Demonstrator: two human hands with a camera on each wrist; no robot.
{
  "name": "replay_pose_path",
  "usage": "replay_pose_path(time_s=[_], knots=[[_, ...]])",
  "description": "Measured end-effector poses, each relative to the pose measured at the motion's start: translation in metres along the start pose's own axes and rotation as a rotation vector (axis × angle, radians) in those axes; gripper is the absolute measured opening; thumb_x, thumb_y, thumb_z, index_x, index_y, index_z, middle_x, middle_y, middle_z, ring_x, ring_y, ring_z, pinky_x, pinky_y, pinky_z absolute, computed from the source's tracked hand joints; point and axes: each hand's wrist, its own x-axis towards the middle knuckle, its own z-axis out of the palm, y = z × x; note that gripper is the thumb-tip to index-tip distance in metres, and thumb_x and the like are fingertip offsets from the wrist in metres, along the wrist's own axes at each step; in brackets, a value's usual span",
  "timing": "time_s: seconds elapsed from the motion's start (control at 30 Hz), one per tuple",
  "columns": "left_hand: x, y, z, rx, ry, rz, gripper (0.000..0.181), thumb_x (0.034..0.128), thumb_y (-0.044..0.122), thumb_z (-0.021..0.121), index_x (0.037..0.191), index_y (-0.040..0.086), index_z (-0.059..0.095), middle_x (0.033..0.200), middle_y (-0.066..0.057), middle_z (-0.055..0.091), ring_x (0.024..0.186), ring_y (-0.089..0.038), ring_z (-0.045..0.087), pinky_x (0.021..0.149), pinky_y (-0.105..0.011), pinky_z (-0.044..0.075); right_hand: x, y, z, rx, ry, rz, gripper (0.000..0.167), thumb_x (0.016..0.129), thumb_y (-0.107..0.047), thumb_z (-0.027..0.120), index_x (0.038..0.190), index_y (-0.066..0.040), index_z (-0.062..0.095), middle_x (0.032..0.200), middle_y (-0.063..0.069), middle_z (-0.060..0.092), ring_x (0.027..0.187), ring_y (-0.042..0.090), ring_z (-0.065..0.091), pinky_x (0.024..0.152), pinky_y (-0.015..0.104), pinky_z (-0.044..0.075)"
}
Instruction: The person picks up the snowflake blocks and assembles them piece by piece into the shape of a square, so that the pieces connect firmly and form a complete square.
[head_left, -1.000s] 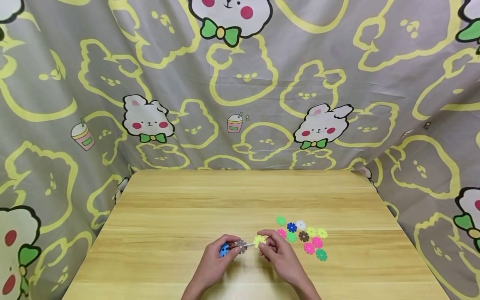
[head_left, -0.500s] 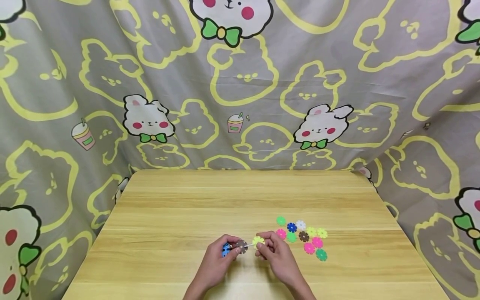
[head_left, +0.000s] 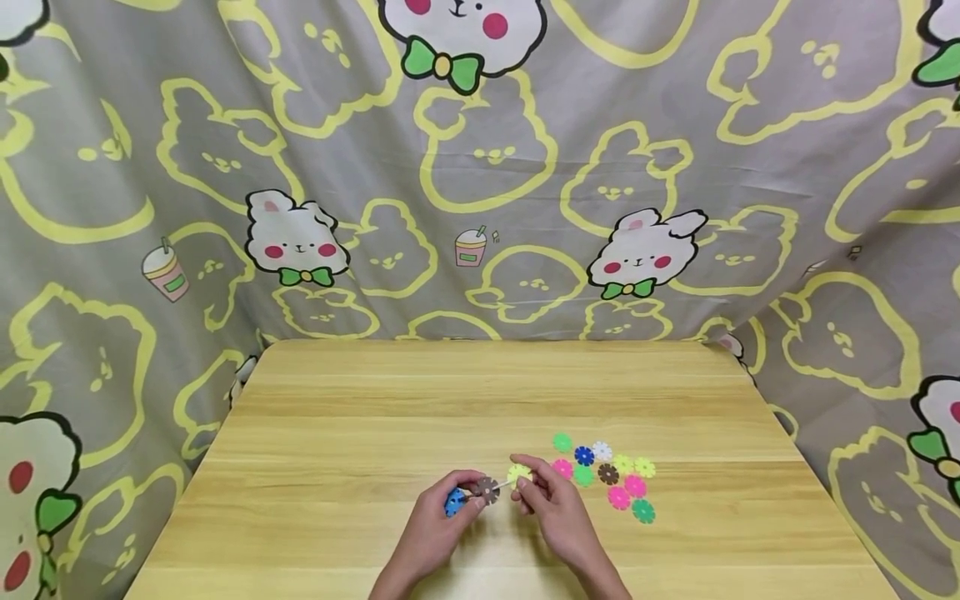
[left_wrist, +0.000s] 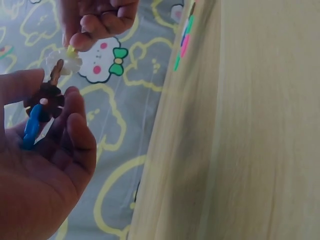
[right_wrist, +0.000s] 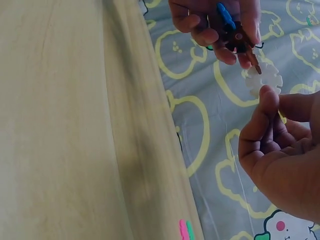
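Note:
My left hand [head_left: 438,521] pinches a small chain of slotted plastic snowflake discs. The chain has a blue disc [head_left: 454,502] near the palm, a dark brown disc [left_wrist: 44,102] and a second brown disc [right_wrist: 253,61] seen edge-on. A white disc [right_wrist: 265,81] stands at the chain's far end. With thumb and fingers, my right hand [head_left: 558,508] pinches a yellow disc [head_left: 519,474] at the white disc's edge. Fingers hide much of the yellow disc in both wrist views. I cannot tell whether its slot is engaged with the white one.
Several loose discs lie flat on the wooden table [head_left: 360,433] right of my hands, among them a dark blue disc [head_left: 584,456], a brown disc [head_left: 608,473] and a green disc [head_left: 642,511]. A patterned grey curtain [head_left: 517,283] hangs behind the table's back edge.
The right hand came slightly left, then its index finger lifted and its fingers shifted on the yellow disc. The held discs turned a little. The loose discs stayed in place.

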Motion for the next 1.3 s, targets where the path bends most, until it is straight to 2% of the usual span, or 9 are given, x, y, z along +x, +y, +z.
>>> replay_pose_path(time_s=[0.17, 0.33, 0.47, 0.73, 1.0, 1.2, 1.3], knots=[[-0.001, 0.0, -0.001, -0.015, -0.039, -0.008, 0.036, 0.0922, 0.036, 0.064, 0.125, 0.023, 0.061, 0.112, 0.003, 0.067, 0.096, -0.006, 0.061, 0.081, -0.02, 0.049, 0.003, 0.0, -0.002, 0.01, 0.044, -0.004, 0.03, 0.095, -0.011, 0.059, 0.124, -0.009, 0.052, 0.085, 0.013, 0.065, 0.075, 0.022, 0.063, 0.07, 0.032, 0.055], [-0.001, -0.001, -0.001, -0.075, -0.093, -0.001, 0.039, 0.095, 0.033, 0.061, 0.129, 0.014, 0.057, 0.114, -0.003, 0.067, 0.094, -0.006, 0.063, 0.079, -0.021, 0.052, 0.005, 0.0, -0.004, 0.017, 0.075, -0.027, 0.023, 0.095, -0.01, 0.059, 0.118, -0.013, 0.058, 0.081, 0.011, 0.065, 0.073, 0.023, 0.063, 0.067, 0.032, 0.055], [0.0, 0.001, 0.001, -0.089, -0.077, 0.01, 0.035, 0.0988, 0.032, 0.055, 0.125, 0.009, 0.058, 0.11, -0.005, 0.068, 0.089, -0.006, 0.063, 0.076, -0.022, 0.052, 0.006, -0.002, -0.004, -0.014, 0.041, -0.035, 0.025, 0.095, -0.012, 0.059, 0.119, -0.016, 0.061, 0.082, 0.01, 0.064, 0.073, 0.022, 0.063, 0.066, 0.03, 0.054], [0.004, 0.009, 0.005, -0.087, -0.068, 0.023, 0.027, 0.1027, 0.031, 0.046, 0.115, 0.011, 0.061, 0.094, -0.006, 0.067, 0.071, -0.004, 0.055, 0.065, -0.022, 0.048, 0.003, -0.006, 0.005, -0.03, -0.047, -0.061, 0.026, 0.092, -0.02, 0.065, 0.113, -0.005, 0.06, 0.082, 0.013, 0.069, 0.069, 0.015, 0.06, 0.061, 0.023, 0.049], [0.005, 0.01, 0.009, -0.056, -0.041, 0.05, 0.024, 0.1008, 0.031, 0.051, 0.089, 0.014, 0.063, 0.064, 0.003, 0.052, 0.059, 0.001, 0.048, 0.055, -0.017, 0.041, 0.002, -0.009, 0.011, -0.065, -0.079, -0.096, 0.021, 0.093, -0.023, 0.063, 0.11, -0.01, 0.063, 0.077, 0.008, 0.068, 0.067, 0.015, 0.06, 0.06, 0.023, 0.049], [0.007, 0.008, 0.01, -0.095, -0.038, 0.043, 0.029, 0.1013, 0.031, 0.05, 0.083, 0.011, 0.06, 0.063, 0.001, 0.057, 0.057, -0.002, 0.057, 0.054, -0.021, 0.047, 0.003, -0.007, 0.008, -0.101, -0.094, -0.098, 0.02, 0.095, -0.027, 0.061, 0.11, -0.013, 0.064, 0.077, 0.005, 0.068, 0.066, 0.016, 0.059, 0.059, 0.023, 0.048], [0.007, 0.009, 0.009, -0.102, -0.007, 0.018, 0.031, 0.1018, 0.029, 0.049, 0.084, 0.006, 0.06, 0.066, -0.001, 0.058, 0.057, -0.003, 0.055, 0.054, -0.021, 0.046, 0.004, -0.005, 0.004, -0.122, -0.084, -0.094, 0.02, 0.096, -0.025, 0.061, 0.111, -0.013, 0.064, 0.078, 0.004, 0.067, 0.065, 0.011, 0.057, 0.057, 0.023, 0.048]])
